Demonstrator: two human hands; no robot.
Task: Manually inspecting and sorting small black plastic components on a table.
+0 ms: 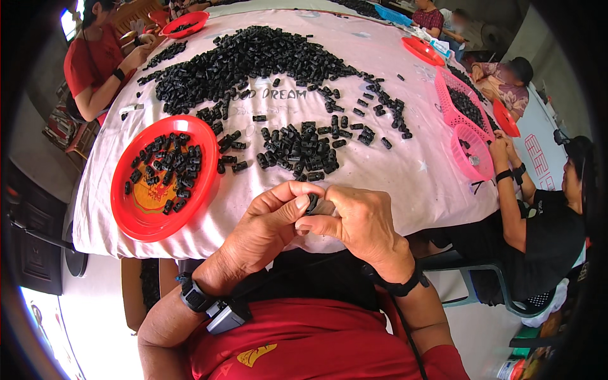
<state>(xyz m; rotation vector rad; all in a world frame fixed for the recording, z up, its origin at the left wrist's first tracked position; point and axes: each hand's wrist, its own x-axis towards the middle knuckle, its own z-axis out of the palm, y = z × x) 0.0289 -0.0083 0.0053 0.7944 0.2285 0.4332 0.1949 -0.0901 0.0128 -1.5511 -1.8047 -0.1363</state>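
Near the table's front edge, my two hands meet in front of me. My left hand (pixel 271 218) pinches a small black plastic part (pixel 311 202) between thumb and fingers. My right hand (pixel 367 221) closes on the same part from the other side, its thumb below; the fingers cover much of the part. Just beyond my hands lies a small heap of similar black parts (pixel 304 147), short and barrel-shaped. To the left, a red plastic plate (pixel 123 209) with a yellow pattern carries several more of them.
A large pile of black parts (pixel 253 60) spreads over the pale pink tablecloth (pixel 405 183). Pink baskets (pixel 472 152) stand at the right, beside a person in black (pixel 551 221). Another person in red (pixel 88 69) sits at the left. Farther red plates (pixel 185 24) lie along the edges.
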